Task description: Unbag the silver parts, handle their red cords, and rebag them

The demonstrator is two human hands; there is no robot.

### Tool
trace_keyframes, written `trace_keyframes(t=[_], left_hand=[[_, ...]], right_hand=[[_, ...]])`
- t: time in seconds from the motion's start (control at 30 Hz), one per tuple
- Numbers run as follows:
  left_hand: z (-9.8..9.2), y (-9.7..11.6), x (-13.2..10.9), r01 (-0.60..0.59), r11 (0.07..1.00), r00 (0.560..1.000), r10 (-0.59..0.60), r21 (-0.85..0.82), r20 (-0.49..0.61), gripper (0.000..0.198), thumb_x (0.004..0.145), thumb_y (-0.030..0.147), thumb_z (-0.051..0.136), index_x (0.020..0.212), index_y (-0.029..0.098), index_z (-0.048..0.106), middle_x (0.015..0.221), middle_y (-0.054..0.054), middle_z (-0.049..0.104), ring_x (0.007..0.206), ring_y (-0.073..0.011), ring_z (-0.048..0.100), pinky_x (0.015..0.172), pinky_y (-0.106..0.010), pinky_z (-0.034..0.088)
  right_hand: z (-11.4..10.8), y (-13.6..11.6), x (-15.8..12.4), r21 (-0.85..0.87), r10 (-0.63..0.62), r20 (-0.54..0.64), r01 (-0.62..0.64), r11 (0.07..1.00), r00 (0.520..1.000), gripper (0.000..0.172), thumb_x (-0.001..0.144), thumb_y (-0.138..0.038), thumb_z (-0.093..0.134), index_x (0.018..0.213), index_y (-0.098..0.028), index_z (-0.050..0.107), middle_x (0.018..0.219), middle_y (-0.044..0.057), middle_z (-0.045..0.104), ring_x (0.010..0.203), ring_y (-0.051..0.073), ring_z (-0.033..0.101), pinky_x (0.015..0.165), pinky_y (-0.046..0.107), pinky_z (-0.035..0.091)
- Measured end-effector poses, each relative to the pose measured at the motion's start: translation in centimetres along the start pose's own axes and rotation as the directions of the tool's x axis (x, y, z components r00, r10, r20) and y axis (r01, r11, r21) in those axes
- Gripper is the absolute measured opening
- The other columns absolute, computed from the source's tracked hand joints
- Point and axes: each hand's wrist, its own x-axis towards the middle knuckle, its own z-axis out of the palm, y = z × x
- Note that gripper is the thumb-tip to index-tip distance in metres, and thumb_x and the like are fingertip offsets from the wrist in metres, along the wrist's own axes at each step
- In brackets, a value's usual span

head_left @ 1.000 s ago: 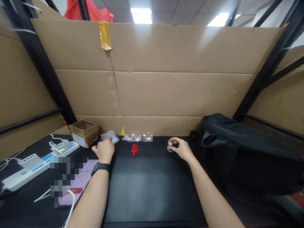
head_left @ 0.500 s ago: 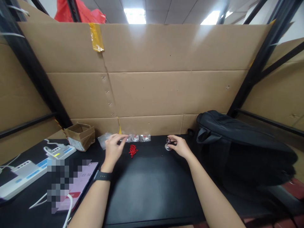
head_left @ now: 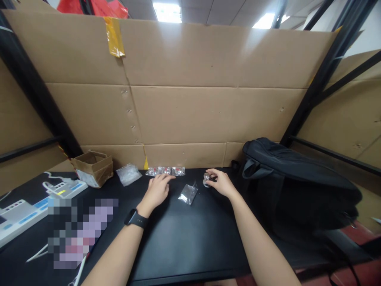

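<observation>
My left hand lies on the black table with its fingers stretched out flat, just in front of a row of small sealed packets. It holds nothing that shows. A small clear plastic bag lies loose on the table right of that hand. My right hand is closed around a small clear round object resting at the table's back. A black watch sits on my left wrist.
A pile of clear bags and a small open cardboard box sit back left. A white power strip lies at far left. A black backpack fills the right side. Cardboard walls close in the back.
My left hand moved right from the bag pile to the table's middle. A clear bag now lies beside it. The red cord piece no longer shows. My right hand stayed put.
</observation>
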Motion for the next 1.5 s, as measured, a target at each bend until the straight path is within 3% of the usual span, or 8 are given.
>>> trace_keyframes(t=[0.13, 0.33, 0.5, 0.63, 0.83, 1.0, 1.3, 1.5], left_hand=[[-1.9, -2.8, -0.1, 0.197, 0.979, 0.977, -0.201, 0.059, 0.069, 0.049, 0.077, 0.009, 0.053, 0.120, 0.028, 0.066, 0.125, -0.008, 0.067, 0.119, -0.0302, 0.052, 0.097, -0.044, 0.039], [-1.9, -3.8, -0.4, 0.072, 0.997, 0.983, -0.070, -0.007, 0.172, 0.026, 0.079, 0.023, 0.059, 0.101, 0.029, 0.073, 0.109, -0.003, 0.072, 0.108, -0.0259, 0.060, 0.092, -0.036, 0.043], [-2.7, -4.5, -0.4, 0.002, 0.999, 0.986, 0.006, -0.047, 0.168, 0.036, 0.075, 0.007, 0.057, 0.097, 0.029, 0.075, 0.103, -0.001, 0.072, 0.102, -0.0209, 0.063, 0.091, -0.031, 0.044], [-3.6, -5.4, -0.5, 0.015, 0.995, 0.979, 0.006, -0.099, 0.202, 0.019, 0.075, 0.017, 0.069, 0.089, 0.027, 0.077, 0.101, -0.002, 0.074, 0.098, -0.0212, 0.064, 0.090, -0.031, 0.046], [-2.6, -5.3, -0.2, -0.008, 0.990, 0.975, 0.038, -0.138, 0.218, 0.008, 0.075, 0.030, 0.076, 0.082, 0.028, 0.078, 0.096, -0.002, 0.075, 0.094, -0.0207, 0.065, 0.091, -0.030, 0.045], [-2.1, -5.0, -0.1, 0.082, 0.991, 0.978, -0.060, -0.103, 0.201, 0.008, 0.075, 0.036, 0.076, 0.077, 0.028, 0.077, 0.089, -0.002, 0.076, 0.089, -0.0221, 0.067, 0.085, -0.031, 0.045], [-2.7, -4.2, -0.5, 0.060, 0.998, 0.977, -0.057, -0.009, 0.207, 0.009, 0.082, 0.030, 0.065, 0.078, 0.027, 0.073, 0.090, -0.002, 0.076, 0.093, -0.0242, 0.067, 0.082, -0.032, 0.043], [-3.9, -2.8, -0.8, 0.094, 0.967, 0.978, -0.044, -0.238, 0.206, 0.014, 0.086, 0.029, 0.056, 0.083, 0.023, 0.068, 0.081, -0.001, 0.075, 0.076, -0.0192, 0.069, 0.071, -0.028, 0.048]], right_hand=[[0.1, -0.2, 0.0, -0.005, 0.004, 0.002, -0.004, 1.000, 1.000, 0.047, 0.069, -0.019, 0.079, 0.115, -0.025, 0.070, 0.109, 0.005, 0.076, 0.099, 0.023, 0.070, 0.090, 0.036, 0.053], [0.2, -0.6, -0.2, -0.010, -0.001, 0.013, 0.002, 1.000, 1.000, 0.045, 0.070, -0.020, 0.077, 0.114, -0.026, 0.070, 0.109, 0.004, 0.076, 0.099, 0.022, 0.070, 0.090, 0.035, 0.052], [0.3, -0.7, -0.2, -0.014, -0.001, 0.022, 0.001, 1.000, 1.000, 0.045, 0.070, -0.021, 0.077, 0.114, -0.026, 0.070, 0.109, 0.003, 0.076, 0.099, 0.021, 0.069, 0.089, 0.034, 0.052], [0.3, -0.8, -0.3, -0.008, -0.017, 0.041, 0.017, 1.000, 0.999, 0.043, 0.071, -0.022, 0.076, 0.114, -0.026, 0.071, 0.107, 0.004, 0.076, 0.097, 0.021, 0.070, 0.090, 0.035, 0.051], [0.4, -0.7, -0.3, 0.016, -0.022, 0.058, 0.021, 1.000, 0.998, 0.041, 0.070, -0.023, 0.076, 0.111, -0.025, 0.071, 0.107, 0.004, 0.076, 0.097, 0.021, 0.070, 0.091, 0.035, 0.051], [0.4, -0.7, -0.3, 0.017, -0.015, 0.066, 0.014, 1.000, 0.998, 0.040, 0.070, -0.024, 0.076, 0.111, -0.025, 0.072, 0.107, 0.004, 0.076, 0.095, 0.020, 0.070, 0.090, 0.034, 0.051], [0.1, -1.3, -0.5, -0.022, -0.050, 0.023, 0.050, 0.998, 0.998, 0.039, 0.073, -0.025, 0.074, 0.111, -0.025, 0.071, 0.101, 0.003, 0.076, 0.090, 0.020, 0.069, 0.083, 0.032, 0.051], [0.3, -2.5, -0.5, 0.045, -0.052, -0.090, 0.056, 0.997, 0.995, 0.043, 0.073, -0.028, 0.073, 0.116, -0.023, 0.066, 0.106, 0.006, 0.073, 0.093, 0.021, 0.068, 0.077, 0.032, 0.052]])
